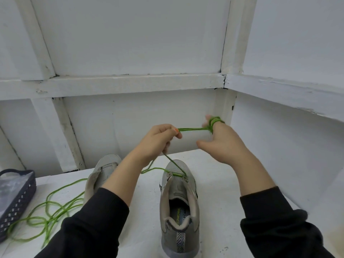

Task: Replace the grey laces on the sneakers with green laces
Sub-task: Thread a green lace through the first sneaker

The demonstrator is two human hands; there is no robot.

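Since the head view is the only one here, all of this comes from it: the sneaker [178, 198] stands on the white surface [223, 211] with its heel toward the person and its toe away, which turns the eyelets up to both hands. The green lace [191, 129] crosses the lowest pair of eyelets near the toe, and no grey lace shows on this sneaker. From one eyelet a strand climbs to the left hand [158, 140], above the sneaker's toe, which pinches it between thumb and fingers, probably to keep it from slipping back through. Past the pinch the lace runs taut to the right hand [221, 144], above and to the right of the toe, where it is wound in several turns round the fingers, likely to take up the slack of a long strand. That hand's thumb is spread, but its fingertips are blurred, so I cannot tell whether they close on the lace. The lace's other end leaves the sneaker leftward and passes behind the left forearm. Left of the sneaker sits the other sneaker [104, 170], largely hidden by that arm. Farther left, loose lace [55, 207] lies in loops beside a dark basket [16, 198], seemingly kept within reach.
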